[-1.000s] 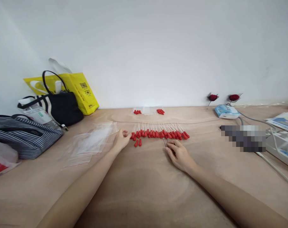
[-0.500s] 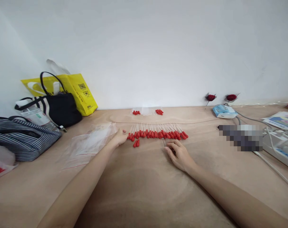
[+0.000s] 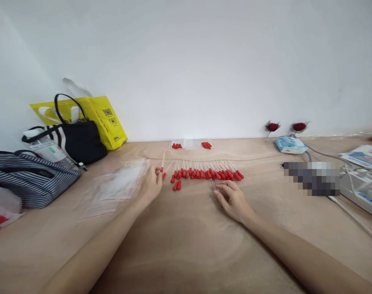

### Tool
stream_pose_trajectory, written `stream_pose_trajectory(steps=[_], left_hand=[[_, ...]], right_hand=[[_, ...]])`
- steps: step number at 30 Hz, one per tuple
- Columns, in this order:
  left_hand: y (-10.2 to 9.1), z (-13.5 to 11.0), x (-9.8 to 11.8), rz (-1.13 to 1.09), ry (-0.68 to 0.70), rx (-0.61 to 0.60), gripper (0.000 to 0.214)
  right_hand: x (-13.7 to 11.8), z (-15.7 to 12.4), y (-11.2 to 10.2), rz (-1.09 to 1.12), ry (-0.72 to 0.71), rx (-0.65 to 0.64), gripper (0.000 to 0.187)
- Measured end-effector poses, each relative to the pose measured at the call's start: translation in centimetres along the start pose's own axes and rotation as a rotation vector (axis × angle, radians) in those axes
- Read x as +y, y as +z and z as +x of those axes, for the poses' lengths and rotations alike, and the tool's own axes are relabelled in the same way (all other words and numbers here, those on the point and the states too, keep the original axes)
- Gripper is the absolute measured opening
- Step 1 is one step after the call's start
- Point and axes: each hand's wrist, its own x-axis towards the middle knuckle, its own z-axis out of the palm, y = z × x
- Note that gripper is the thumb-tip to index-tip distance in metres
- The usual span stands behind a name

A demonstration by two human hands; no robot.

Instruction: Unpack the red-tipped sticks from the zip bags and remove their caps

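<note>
A row of thin clear droppers with red rubber bulbs (image 3: pixel 207 173) lies across the wooden table (image 3: pixel 186 245). My left hand (image 3: pixel 151 185) pinches one dropper (image 3: pixel 162 165) by its red bulb at the row's left end, its clear stem pointing up and away. Two loose red bulbs (image 3: pixel 176 185) lie just in front of the row. My right hand (image 3: pixel 233 200) rests flat on the table below the row's right part, fingers loosely spread near a few bare clear stems (image 3: pixel 213 183).
Clear zip bags (image 3: pixel 115 183) lie left of my left hand. Striped and black bags (image 3: pixel 35 171) and a yellow bag (image 3: pixel 103 118) stand at far left. Small packets of red bulbs (image 3: pixel 190 144) sit by the wall. Cables, a tissue pack (image 3: pixel 288 144) and boxes crowd the right.
My left hand has closed on the leftmost dropper and lifted it off the row, drawing back slightly. My right hand has stayed put.
</note>
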Motion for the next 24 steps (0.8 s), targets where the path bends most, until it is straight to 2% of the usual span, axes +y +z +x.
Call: stream_pose_trajectory(steps=[1,4,7,11,18,21,24], left_hand=[[0.1,-0.8,0.5,0.02,0.158,0.001,0.011],[1.0,-3.4,1.8,0.066,0.571,-0.101,0.009],[2.2,-5.1,2.9,0.048,0.758,-0.141,0.013],[3.2,-6.1,3.8,-0.014,0.784,-0.171,0.013],[3.0,-6.5,3.9,-0.082,0.815,-0.176,0.011],[3.3,-6.5,3.7,-0.042,0.787,-0.262,0.025],[3.6,-6.4,3.7,-0.041,0.731,-0.381,0.022]], right_hand=[[-0.1,0.0,-0.1,-0.012,-0.024,0.021,0.022],[-0.4,0.0,-0.6,-0.059,-0.109,0.061,0.034],[-1.1,0.1,-1.0,-0.126,-0.209,-0.014,0.044],[-2.2,0.2,-0.9,-0.185,-0.288,-0.17,0.037],[-2.8,0.4,-0.2,-0.126,-0.266,-0.165,0.021],[-2.8,0.4,-0.3,-0.09,-0.287,-0.174,0.02],[-3.0,0.3,-0.4,-0.079,-0.286,-0.195,0.02]])
